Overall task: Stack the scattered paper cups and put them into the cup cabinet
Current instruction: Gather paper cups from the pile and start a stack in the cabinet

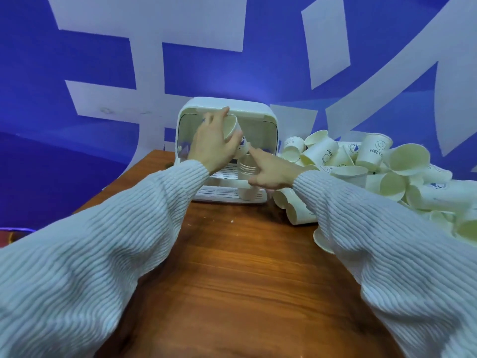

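A brown wooden table (232, 267) stands against a blue wall (38, 99) with big white lettering, and on it sits a white cabinet (258, 111), open at the front. The left hand (213, 142) grips a tilted cup (236, 134) in the opening, above a stack (247, 174) inside. The right hand (271, 171), index finger out (holding nothing), touches that cup's base, with the pile (374, 166) lying right of the cabinet.

One wide-angle view, worn on the person's head, looks forward and down along both sleeved arms. The wooden bench (240, 267) fills the near field toward 6 o'clock; the cup cabinet (227, 112) sits at 12 o'clock, at arm's reach. The blue wall (51, 86) bends across the top, and straight edges curve near the borders.
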`<state>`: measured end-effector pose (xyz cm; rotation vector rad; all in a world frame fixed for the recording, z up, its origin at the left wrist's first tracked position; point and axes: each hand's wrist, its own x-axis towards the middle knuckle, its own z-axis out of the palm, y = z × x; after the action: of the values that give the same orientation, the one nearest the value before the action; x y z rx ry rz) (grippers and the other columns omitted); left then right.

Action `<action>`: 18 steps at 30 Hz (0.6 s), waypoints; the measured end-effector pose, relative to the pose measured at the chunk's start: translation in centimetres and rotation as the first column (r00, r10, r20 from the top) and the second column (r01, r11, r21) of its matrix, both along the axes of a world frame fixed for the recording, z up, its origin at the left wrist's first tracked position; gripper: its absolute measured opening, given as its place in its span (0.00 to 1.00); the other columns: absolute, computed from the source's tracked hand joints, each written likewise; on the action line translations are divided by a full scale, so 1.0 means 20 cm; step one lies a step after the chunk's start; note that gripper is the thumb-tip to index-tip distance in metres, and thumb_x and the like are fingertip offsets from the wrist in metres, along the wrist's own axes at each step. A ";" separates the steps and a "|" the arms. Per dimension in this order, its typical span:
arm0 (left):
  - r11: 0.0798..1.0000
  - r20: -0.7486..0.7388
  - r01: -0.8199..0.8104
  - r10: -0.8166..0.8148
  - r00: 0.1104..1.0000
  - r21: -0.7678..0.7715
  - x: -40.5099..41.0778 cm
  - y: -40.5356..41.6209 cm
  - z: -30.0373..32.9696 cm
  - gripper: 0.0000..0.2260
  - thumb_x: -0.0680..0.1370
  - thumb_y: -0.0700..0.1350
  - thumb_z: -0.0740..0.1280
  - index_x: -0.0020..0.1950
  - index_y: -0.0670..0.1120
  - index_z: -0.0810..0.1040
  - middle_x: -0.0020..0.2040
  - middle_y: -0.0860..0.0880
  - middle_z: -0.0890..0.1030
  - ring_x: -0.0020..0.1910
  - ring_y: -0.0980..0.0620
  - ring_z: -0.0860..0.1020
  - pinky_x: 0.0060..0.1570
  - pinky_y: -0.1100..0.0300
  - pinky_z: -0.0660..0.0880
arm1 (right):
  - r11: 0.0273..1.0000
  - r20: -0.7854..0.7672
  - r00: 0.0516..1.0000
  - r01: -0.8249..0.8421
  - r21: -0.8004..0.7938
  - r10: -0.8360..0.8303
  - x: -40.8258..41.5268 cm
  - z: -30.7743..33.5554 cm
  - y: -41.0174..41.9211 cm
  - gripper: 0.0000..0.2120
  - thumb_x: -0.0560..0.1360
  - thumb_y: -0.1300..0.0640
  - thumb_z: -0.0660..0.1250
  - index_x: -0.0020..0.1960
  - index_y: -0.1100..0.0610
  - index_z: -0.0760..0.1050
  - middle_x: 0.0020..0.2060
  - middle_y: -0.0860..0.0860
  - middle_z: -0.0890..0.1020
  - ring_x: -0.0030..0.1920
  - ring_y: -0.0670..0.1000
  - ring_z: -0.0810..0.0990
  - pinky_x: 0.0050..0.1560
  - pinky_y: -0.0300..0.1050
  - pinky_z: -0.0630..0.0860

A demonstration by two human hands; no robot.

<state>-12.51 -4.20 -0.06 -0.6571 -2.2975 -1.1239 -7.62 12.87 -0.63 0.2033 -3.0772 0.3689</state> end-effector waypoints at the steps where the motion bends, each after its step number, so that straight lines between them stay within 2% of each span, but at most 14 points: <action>1: 1.000 -0.003 0.012 -0.012 1.000 0.004 0.00 0.02 0.00 0.26 0.81 0.54 0.63 0.78 0.50 0.65 0.71 0.43 0.71 0.67 0.45 0.72 0.64 0.51 0.69 | 0.997 -0.050 0.998 0.025 -0.076 -0.029 0.03 0.02 0.02 0.46 0.74 0.52 0.68 0.84 0.53 0.47 0.74 0.56 0.72 0.63 0.55 0.78 0.61 0.48 0.74; 2: 1.000 -0.011 0.022 -0.022 1.000 0.003 -0.01 0.05 0.01 0.25 0.82 0.53 0.63 0.78 0.51 0.65 0.71 0.43 0.71 0.68 0.44 0.72 0.66 0.50 0.69 | 0.989 -0.105 0.991 0.062 -0.135 -0.077 0.06 0.04 0.04 0.45 0.76 0.53 0.67 0.85 0.51 0.44 0.75 0.56 0.71 0.61 0.55 0.79 0.57 0.46 0.74; 4: 0.999 -0.037 0.039 -0.040 0.999 -0.025 -0.02 0.09 0.04 0.24 0.82 0.53 0.62 0.77 0.51 0.67 0.70 0.43 0.71 0.67 0.44 0.71 0.67 0.49 0.68 | 0.968 -0.211 0.965 0.105 -0.228 -0.154 0.15 0.07 0.10 0.42 0.79 0.54 0.66 0.85 0.49 0.45 0.75 0.53 0.73 0.53 0.52 0.82 0.53 0.45 0.74; 6: 0.992 -0.043 0.054 -0.059 0.997 -0.114 -0.03 0.15 0.06 0.23 0.82 0.53 0.61 0.76 0.52 0.68 0.69 0.43 0.71 0.66 0.43 0.72 0.68 0.47 0.69 | 0.952 -0.276 0.938 0.133 -0.277 -0.212 0.22 0.09 0.17 0.40 0.78 0.55 0.65 0.84 0.48 0.48 0.75 0.50 0.74 0.42 0.47 0.80 0.50 0.47 0.74; 7: 0.981 -0.030 0.061 -0.068 0.997 -0.182 -0.03 0.17 0.06 0.22 0.81 0.53 0.61 0.76 0.52 0.69 0.69 0.43 0.71 0.67 0.42 0.72 0.68 0.46 0.70 | 0.946 -0.289 0.927 0.154 -0.287 -0.239 0.25 0.10 0.20 0.39 0.78 0.55 0.65 0.84 0.48 0.49 0.74 0.50 0.74 0.40 0.47 0.79 0.52 0.48 0.74; 9: 0.937 0.027 0.078 -0.074 0.997 -0.339 -0.03 0.21 0.03 0.23 0.81 0.53 0.61 0.76 0.53 0.69 0.70 0.42 0.71 0.68 0.41 0.71 0.67 0.44 0.71 | 0.933 -0.287 0.914 0.201 -0.298 -0.288 0.32 0.11 0.26 0.39 0.78 0.55 0.65 0.84 0.48 0.50 0.73 0.50 0.75 0.43 0.49 0.77 0.56 0.49 0.74; 13: 0.796 0.134 0.113 -0.041 0.990 -0.594 -0.03 0.27 -0.06 0.25 0.81 0.60 0.60 0.77 0.55 0.66 0.74 0.43 0.68 0.71 0.39 0.70 0.68 0.41 0.69 | 0.917 -0.309 0.886 0.246 -0.315 -0.344 0.42 0.10 0.34 0.39 0.78 0.55 0.66 0.83 0.47 0.51 0.70 0.50 0.77 0.42 0.46 0.76 0.51 0.44 0.68; 15: 0.745 0.181 0.132 -0.015 0.983 -0.653 -0.02 0.28 -0.12 0.31 0.78 0.66 0.60 0.78 0.56 0.64 0.77 0.44 0.66 0.72 0.39 0.69 0.67 0.40 0.68 | 0.915 -0.317 0.877 0.269 -0.302 -0.362 0.47 0.09 0.37 0.39 0.77 0.55 0.66 0.83 0.46 0.52 0.69 0.49 0.78 0.45 0.47 0.77 0.52 0.45 0.69; 18: 0.723 0.173 0.123 -0.006 0.985 -0.680 -0.02 0.27 -0.18 0.38 0.75 0.72 0.59 0.81 0.55 0.59 0.80 0.47 0.62 0.76 0.41 0.65 0.70 0.37 0.66 | 0.897 -0.321 0.856 0.305 -0.319 -0.405 0.52 0.08 0.43 0.37 0.77 0.55 0.66 0.82 0.46 0.55 0.67 0.48 0.78 0.48 0.49 0.77 0.54 0.47 0.70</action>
<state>-12.99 1.29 -3.69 -0.9431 -2.8584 -0.2937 2.78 21.40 0.95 -0.2772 -2.5716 0.6174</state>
